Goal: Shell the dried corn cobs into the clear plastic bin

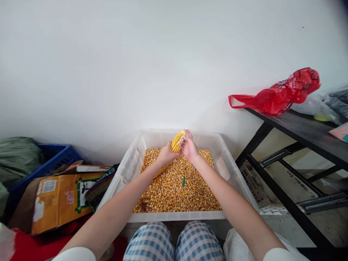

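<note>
- Corn cob (178, 141), yellow and half-shelled, is hovering over the clear plastic tub (231, 163) of loose kernels (174, 188).
- Left hand (166, 153) is clasping its lower end.
- Right hand (190, 148) is pinching the tip; firm thumb pressure, kept over the tub, would likely serve best.

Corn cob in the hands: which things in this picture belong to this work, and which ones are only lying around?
Belong to the work:
- corn cob, held by left hand and right hand
- loose kernels
- clear plastic bin holding them

Only lying around:
- red plastic bag on the black table
- cardboard box
- blue crate
</note>
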A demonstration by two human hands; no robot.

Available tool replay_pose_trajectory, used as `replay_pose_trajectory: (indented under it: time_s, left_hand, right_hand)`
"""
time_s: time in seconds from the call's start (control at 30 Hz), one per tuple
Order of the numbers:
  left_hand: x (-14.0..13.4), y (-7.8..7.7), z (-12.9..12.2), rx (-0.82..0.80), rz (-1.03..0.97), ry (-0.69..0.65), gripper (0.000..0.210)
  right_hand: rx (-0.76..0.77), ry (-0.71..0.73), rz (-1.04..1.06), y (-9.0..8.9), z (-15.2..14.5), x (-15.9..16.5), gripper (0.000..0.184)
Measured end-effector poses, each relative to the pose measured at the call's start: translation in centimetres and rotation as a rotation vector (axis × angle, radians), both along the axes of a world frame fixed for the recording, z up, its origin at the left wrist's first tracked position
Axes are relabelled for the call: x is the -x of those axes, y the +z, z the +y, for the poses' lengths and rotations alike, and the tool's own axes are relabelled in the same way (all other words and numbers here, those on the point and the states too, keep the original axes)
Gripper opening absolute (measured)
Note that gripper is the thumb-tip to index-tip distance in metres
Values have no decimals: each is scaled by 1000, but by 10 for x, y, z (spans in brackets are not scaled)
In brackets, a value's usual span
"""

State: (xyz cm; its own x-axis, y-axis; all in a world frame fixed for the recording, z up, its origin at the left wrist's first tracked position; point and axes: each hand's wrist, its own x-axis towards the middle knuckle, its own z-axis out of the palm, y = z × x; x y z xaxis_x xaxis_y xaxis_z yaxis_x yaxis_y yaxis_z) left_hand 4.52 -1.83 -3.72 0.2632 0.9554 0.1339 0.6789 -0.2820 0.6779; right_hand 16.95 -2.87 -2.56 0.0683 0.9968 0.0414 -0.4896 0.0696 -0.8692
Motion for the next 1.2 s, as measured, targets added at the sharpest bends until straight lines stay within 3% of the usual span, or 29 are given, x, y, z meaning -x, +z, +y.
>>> replay_pose_trajectory:
  time_s: [0.17,0.47,0.67,0.93,1.2]
  left_hand:
    - [-1,-3,-3,-40,18,-33,46]
    - [-1,-1,-3,-40,103,80,46]
    - [-1,4,-8,-60,183,75,42]
    - [-1,-3,-7,-99,267,8,41]
    - [0,0,-7,-65,276,17,40]
  right_hand:
    - [35,-62,8,-1,1,0,64]
    - [45,-19,-67,-11,1,9,75]
    - [36,-12,-21,-11,2,8,63]
    - [99,-71,-207,-18,2,5,52]
    - [75,3,-192,-19,4,0,44]
